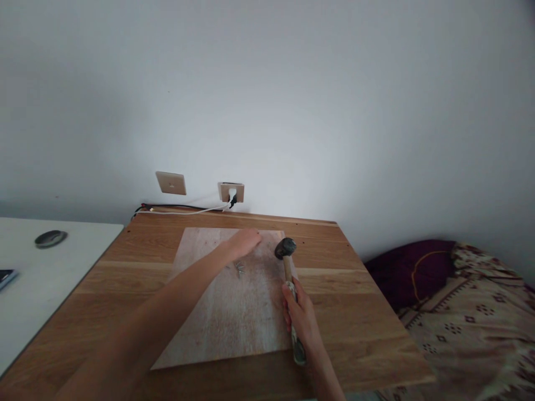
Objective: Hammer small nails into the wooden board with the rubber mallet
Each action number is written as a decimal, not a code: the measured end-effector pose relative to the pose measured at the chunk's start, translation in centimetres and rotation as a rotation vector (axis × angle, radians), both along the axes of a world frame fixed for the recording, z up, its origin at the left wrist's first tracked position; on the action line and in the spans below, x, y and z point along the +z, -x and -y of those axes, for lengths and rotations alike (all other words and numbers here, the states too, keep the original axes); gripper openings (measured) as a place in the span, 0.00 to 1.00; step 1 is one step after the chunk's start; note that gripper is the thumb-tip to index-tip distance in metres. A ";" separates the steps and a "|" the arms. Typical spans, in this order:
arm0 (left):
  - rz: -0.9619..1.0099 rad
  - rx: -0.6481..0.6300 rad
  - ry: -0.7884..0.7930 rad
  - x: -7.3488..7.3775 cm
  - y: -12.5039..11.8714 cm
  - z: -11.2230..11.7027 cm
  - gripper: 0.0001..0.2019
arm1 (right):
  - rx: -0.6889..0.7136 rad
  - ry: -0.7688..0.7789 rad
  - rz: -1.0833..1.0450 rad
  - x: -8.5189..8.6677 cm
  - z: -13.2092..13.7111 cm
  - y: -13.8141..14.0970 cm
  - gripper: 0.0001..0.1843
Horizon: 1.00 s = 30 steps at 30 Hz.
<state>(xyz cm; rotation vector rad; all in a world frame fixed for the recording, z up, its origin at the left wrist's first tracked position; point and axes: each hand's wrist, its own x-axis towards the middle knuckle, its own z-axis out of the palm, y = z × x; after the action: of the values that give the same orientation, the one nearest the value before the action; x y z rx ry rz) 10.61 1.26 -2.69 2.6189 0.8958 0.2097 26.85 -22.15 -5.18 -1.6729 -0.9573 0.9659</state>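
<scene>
My right hand [301,312] is wrapped round the handle of a hammer [288,268], whose dark head is raised beside the right edge of a pale wooden board [234,317]. Over the far part of that board, my left hand [246,241] has its fingers pinched together near the surface. Whatever is between those fingertips is too small to make out. A few small nails [239,269] lie loose on the board, just on the near side of my left hand.
The board rests on a wooden table [346,323] against a wall. A plugged socket [232,192] and cables [188,210] are behind it. To the left, a white table [25,289] bears a dark round object [50,239]. Patterned bedding [472,323] is at the right.
</scene>
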 end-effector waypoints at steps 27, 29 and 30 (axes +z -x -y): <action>0.372 0.182 0.115 -3.1 -0.5 1.3 0.13 | 0.008 0.005 0.006 0.4 0.0 -0.1 0.25; 0.376 0.198 0.120 -3.1 -0.5 1.3 0.14 | 0.003 0.005 0.004 0.4 -0.1 -0.1 0.26; 0.379 0.211 0.124 -3.2 -0.5 1.3 0.14 | 0.002 0.004 0.001 0.4 -0.1 -0.1 0.27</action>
<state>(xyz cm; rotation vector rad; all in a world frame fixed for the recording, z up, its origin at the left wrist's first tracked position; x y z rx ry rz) 11.08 -0.06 -5.84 2.2607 1.0075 0.6575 26.93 -22.08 -4.74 -1.6761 -0.9590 0.9691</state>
